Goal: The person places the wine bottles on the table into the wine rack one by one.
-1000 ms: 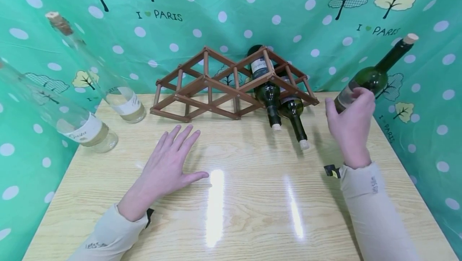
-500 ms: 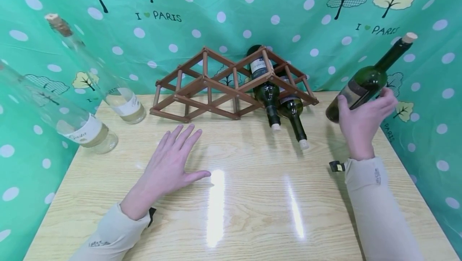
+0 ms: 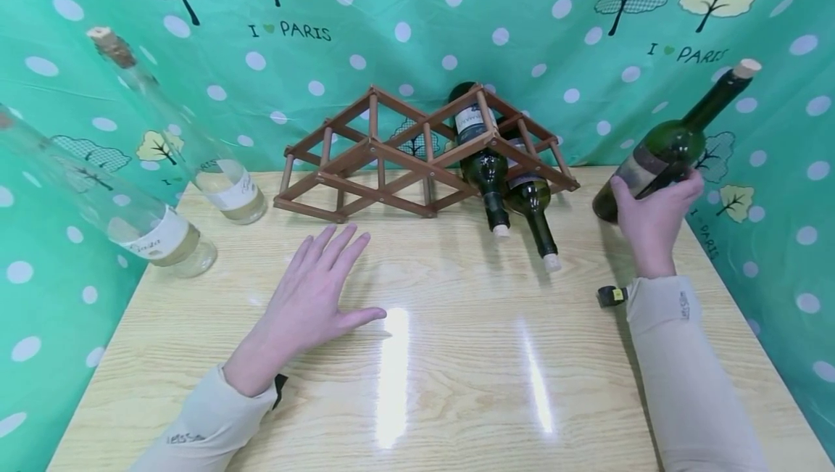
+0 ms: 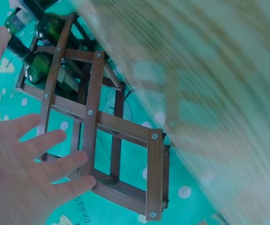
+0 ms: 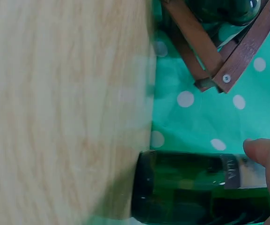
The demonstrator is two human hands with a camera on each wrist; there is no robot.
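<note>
At the right, a dark green corked wine bottle (image 3: 673, 140) stands on the table. My right hand (image 3: 654, 222) grips its lower body, thumb on the near left side and fingers round the right. In the right wrist view, the thumb (image 5: 259, 149) lies on the label of that bottle (image 5: 195, 183). My left hand (image 3: 309, 301) is spread over the table, fingers apart and holding nothing, in front of the wooden wine rack (image 3: 372, 146). Two green bottles lie in the rack's right part, an upper bottle (image 3: 485, 167) and a lower bottle (image 3: 531, 200), corks toward me.
Two clear corked bottles stand at the left: a rear bottle (image 3: 228, 185) and a nearer bottle (image 3: 159, 240). A green dotted cloth (image 3: 365, 15) hangs behind and along both sides of the wooden table (image 3: 470, 356).
My right hand first slid right along the bottle, its fingers spread, and has now closed round it. The bottle has barely shifted lately. My left hand has stayed almost still.
</note>
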